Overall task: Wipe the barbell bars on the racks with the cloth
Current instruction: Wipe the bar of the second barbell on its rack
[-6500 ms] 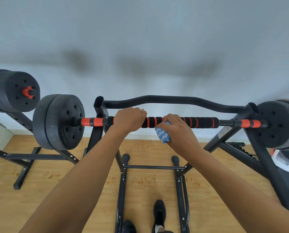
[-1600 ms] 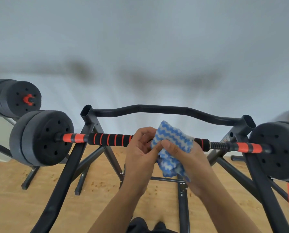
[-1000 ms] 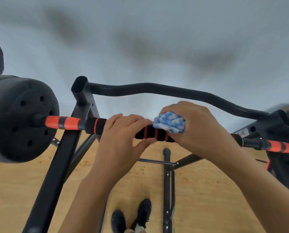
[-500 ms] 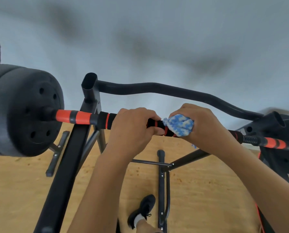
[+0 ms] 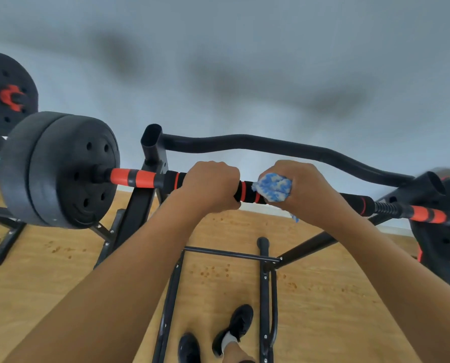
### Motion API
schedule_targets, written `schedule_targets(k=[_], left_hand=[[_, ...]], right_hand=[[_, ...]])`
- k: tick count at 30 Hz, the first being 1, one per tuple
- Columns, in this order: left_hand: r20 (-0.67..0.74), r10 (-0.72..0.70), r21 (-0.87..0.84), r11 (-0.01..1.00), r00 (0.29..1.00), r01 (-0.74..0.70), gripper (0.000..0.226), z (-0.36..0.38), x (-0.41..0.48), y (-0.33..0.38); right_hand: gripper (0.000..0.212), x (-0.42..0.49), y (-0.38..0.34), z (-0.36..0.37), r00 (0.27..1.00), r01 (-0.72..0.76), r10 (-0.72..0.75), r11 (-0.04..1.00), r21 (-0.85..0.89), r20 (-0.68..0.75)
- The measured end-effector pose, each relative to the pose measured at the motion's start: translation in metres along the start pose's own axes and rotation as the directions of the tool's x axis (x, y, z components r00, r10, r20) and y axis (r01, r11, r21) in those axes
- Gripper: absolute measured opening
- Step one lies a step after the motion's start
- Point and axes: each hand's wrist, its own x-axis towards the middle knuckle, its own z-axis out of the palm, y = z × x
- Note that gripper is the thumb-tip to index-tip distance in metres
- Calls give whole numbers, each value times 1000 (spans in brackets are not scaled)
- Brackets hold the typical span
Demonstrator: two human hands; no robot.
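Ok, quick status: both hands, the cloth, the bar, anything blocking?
Left hand grips the barbell bar. Right hand holds the cloth on it. Nothing in the way.

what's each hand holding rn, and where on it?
Left hand grips the black foam-padded barbell bar with orange rings left of centre. Right hand holds the bunched blue-and-white cloth wrapped against the bar's middle.

Wooden floor [image 5: 48, 284], grey wall [image 5: 245, 61], black shoes [image 5: 234, 328], second weight plate with red collar [image 5: 6, 93] far left
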Motion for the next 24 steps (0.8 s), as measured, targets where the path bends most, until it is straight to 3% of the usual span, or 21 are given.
schedule_targets(k=[4,7,10,17,20,22,24], left_hand=[[116,44,-172,985,992,-23,44,-7,8,-11],[-54,101,-288,951,993,-112,48,0,-10,-19],[-205,153,-216,956,967,-198,51,12,-21,-28],[44,161,-385,914,986,-132,50,-5,6,-37],[159,170,-524,849,973,-62,47,-8,15,-41],[134,165,-506,859,977,-76,50,-7,14,-42],[5,162,-435,889,987,-144,51,-3,5,-42]], right_hand=[[20,-1,1,0,999,-49,49,999,20,-13],[22,4,3,1,986,-168,169,975,146,7],[21,6,3,1,996,-87,88,995,55,-17],[18,2,8,-1,998,60,-60,998,-36,-3],[15,5,5,-4,997,-61,65,995,78,-51],[14,8,4,-3,982,-169,180,972,162,-57],[19,12,7,-1,981,-167,175,981,100,-80]])
